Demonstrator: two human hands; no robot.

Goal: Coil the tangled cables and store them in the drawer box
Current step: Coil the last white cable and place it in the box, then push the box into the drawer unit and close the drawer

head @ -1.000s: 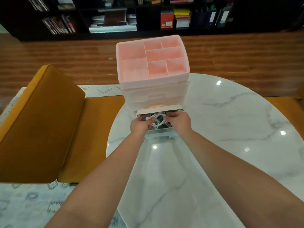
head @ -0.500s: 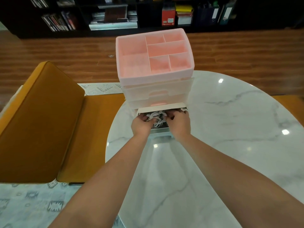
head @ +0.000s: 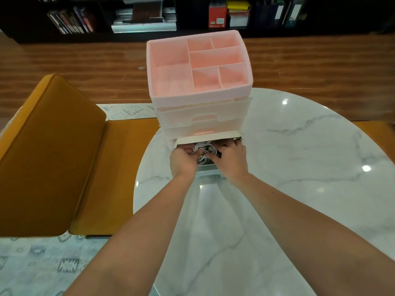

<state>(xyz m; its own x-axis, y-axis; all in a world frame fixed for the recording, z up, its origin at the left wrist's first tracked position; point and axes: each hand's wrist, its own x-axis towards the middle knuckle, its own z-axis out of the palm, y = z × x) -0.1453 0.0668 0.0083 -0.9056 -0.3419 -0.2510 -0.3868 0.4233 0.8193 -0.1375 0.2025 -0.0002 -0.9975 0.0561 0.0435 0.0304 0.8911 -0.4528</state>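
Dim, warm indoor light. Overhead lamps mirrored as small bright spots on glossy marble counter. Bookshelf at top nearly black. Wide-angle bending at edges; soft blur overall, forearms smeared near bottom.

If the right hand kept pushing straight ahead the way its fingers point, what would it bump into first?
Probably the white cables under its fingers, then the open bottom drawer's back; the right hand hides the depth.
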